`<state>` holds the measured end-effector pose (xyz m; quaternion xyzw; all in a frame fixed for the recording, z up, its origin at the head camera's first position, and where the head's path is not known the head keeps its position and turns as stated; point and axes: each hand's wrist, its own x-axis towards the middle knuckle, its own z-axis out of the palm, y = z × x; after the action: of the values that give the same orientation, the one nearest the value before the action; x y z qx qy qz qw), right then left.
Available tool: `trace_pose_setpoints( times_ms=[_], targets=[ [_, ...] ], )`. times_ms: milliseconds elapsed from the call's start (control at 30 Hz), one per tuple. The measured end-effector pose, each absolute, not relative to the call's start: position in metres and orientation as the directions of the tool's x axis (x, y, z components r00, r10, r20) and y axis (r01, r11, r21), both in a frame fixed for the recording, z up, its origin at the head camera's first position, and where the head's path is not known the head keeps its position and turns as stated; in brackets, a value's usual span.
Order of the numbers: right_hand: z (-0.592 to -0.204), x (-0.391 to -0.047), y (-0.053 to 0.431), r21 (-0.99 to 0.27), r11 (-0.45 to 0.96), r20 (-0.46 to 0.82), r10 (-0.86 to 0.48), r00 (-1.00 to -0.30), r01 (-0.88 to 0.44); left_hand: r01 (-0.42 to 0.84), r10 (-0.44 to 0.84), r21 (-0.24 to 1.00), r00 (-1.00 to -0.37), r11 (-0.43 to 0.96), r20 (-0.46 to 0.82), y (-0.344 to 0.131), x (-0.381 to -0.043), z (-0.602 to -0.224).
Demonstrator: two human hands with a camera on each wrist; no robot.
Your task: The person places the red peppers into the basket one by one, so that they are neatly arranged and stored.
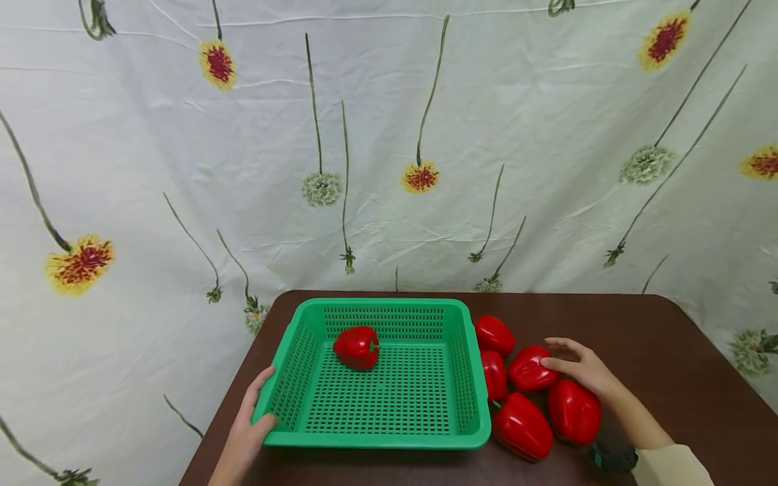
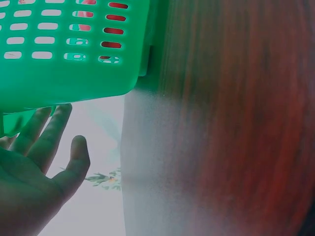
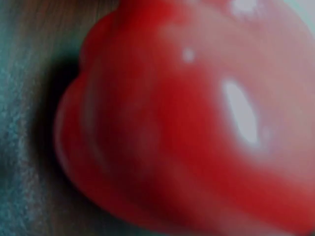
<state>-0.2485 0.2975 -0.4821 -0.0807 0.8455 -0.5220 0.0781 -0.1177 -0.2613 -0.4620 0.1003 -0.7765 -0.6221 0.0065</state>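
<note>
the red bell pepper [image 1: 530,370] that is reached for lies on its side on the table [image 1: 656,351], to the right of the green basket [image 1: 377,440]. its skin is smooth and glossy, so it can be judged slippery under a light touch; its even shine suggests a stiff model, probably hollow and light, though this cannot be settled by sight. little risk of crushing is expected, but rolling seems likely if it is pushed on one side only. it is best taken across its rounded middle, with the thumb and fingers set on opposite flanks and the ridges used as stops.

the thumb of the right hand [image 1: 583,370] is laid at the pepper's right side, with the fingers spread beyond it; whether any pressure is applied cannot be told. the left hand [image 1: 248,424] is placed at the basket's left rim, its fingers nearly straight against it. the two hands are well apart.

close access is narrowed by a neighbouring pepper [image 1: 574,412] at the near right, and three more are grouped beside the basket. another pepper [image 1: 354,348] is seen inside the basket, tipped onto its side.
</note>
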Motion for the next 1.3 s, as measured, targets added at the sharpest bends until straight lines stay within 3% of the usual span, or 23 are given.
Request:
trace_pose_setpoints(
  times_ms=[600,867,1067,1300],
  targets=[
    [-0.479,-0.257,0.291,-0.885,0.464,-0.213,-0.342,-0.915,0.033,-0.138,-0.177,0.967,-0.979,0.213,-0.101,-0.26,-0.117,-0.462],
    [-0.481,-0.257,0.292,-0.912,0.409,-0.194,-0.352,-0.916,0.036,-0.144,-0.181,0.968,-0.978,0.207,-0.107,-0.259,-0.117,-0.461],
    [-0.481,-0.255,0.296,-0.931,0.36,-0.166,-0.284,-0.944,0.055,-0.146,-0.186,0.967,-0.977,0.209,-0.108,-0.259,-0.116,-0.462],
    [-0.473,-0.256,0.303,-0.956,0.293,-0.072,-0.282,-0.957,-0.015,-0.149,-0.187,0.968,-0.976,0.202,-0.111,-0.258,-0.117,-0.461]
  ],
)
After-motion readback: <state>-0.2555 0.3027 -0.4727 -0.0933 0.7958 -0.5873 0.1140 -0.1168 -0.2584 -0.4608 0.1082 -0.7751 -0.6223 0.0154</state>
